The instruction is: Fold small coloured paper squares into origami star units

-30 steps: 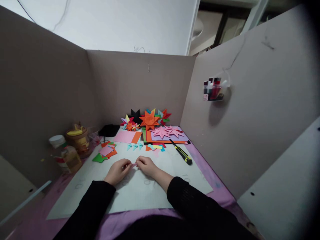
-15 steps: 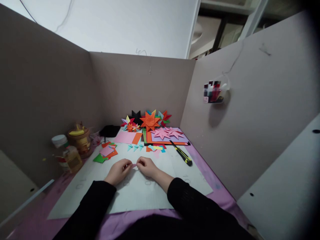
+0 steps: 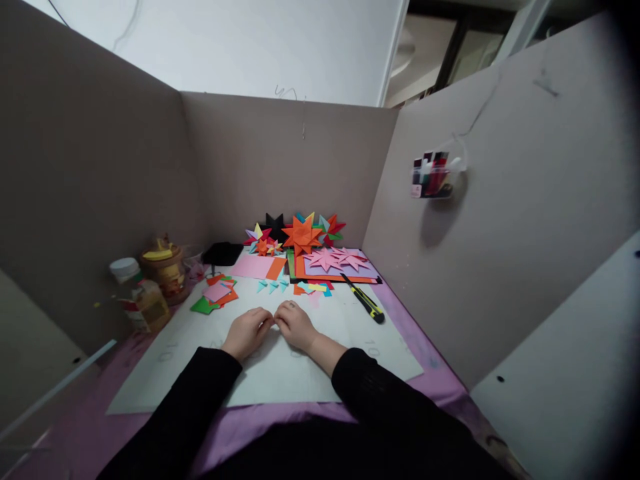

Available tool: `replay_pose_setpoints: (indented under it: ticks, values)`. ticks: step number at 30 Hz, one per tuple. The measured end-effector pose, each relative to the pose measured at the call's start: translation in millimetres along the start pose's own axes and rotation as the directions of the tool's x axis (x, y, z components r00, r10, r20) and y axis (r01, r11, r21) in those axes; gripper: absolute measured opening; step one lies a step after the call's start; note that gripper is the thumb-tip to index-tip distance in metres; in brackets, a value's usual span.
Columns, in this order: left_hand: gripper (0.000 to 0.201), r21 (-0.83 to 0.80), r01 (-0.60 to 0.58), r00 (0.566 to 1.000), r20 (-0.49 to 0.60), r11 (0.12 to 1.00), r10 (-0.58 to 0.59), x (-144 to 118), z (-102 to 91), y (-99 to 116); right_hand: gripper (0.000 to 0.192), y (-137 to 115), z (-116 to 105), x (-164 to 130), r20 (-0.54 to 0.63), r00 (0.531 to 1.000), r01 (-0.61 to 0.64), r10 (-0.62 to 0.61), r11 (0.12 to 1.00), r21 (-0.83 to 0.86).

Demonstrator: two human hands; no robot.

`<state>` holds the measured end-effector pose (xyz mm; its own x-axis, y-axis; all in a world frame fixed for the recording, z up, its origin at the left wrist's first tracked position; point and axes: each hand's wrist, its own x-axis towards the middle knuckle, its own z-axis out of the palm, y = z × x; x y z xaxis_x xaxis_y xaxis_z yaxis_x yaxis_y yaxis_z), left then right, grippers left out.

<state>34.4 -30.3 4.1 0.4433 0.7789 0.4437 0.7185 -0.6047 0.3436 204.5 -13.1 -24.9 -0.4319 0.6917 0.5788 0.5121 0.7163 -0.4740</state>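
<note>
My left hand (image 3: 250, 331) and my right hand (image 3: 295, 325) meet over the white sheet (image 3: 280, 387), fingertips pinched close together. Between them is a small pink piece of paper, seen half a second ago; my fingers hide it now. A ring shows on a finger of my right hand. Just beyond my hands lie several small folded light-blue paper pieces (image 3: 273, 287) in a row. Loose paper squares (image 3: 218, 292) in pink, orange and green lie to the left, and small coloured scraps (image 3: 315, 289) lie to the right.
A black and yellow utility knife (image 3: 367, 303) lies at right. Pink paper stars (image 3: 327, 260) rest on stacked coloured sheets; an orange paper star (image 3: 302, 233) stands behind. A bottle (image 3: 145, 303) and a brown pot (image 3: 167, 270) stand left. Grey panels (image 3: 280, 153) enclose the table.
My hands have come closer, fingertips now meeting, and the pink paper that showed between them is covered. The view has shifted slightly.
</note>
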Motion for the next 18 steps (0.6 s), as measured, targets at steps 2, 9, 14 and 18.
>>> replay_pose_setpoints:
  ticks: [2, 9, 14, 18]
  values:
    - [0.025, 0.029, -0.004, 1.0, -0.008, 1.0, 0.004, 0, 1.4, 1, 0.013, 1, 0, 0, -0.014, 1.0, -0.009, 0.009, 1.0, -0.008]
    - [0.025, 0.023, -0.002, 1.0, -0.029, 1.0, 0.003, 1, 3.0, 3, 0.013, 8, -4, -1, -0.092, 0.994, -0.045, 0.05, 0.997, 0.057]
    - [0.021, -0.054, 0.055, 0.993, -0.098, 0.997, -0.06, 2, 1.0, -3, 0.014, 13, -9, -1, -0.162, 0.981, -0.085, 0.103, 0.99, 0.115]
    - [0.021, -0.178, 0.109, 0.981, -0.142, 0.978, -0.135, 4, 0.4, -5, 0.01, 12, -12, 0, -0.203, 0.965, -0.126, 0.167, 0.972, 0.201]
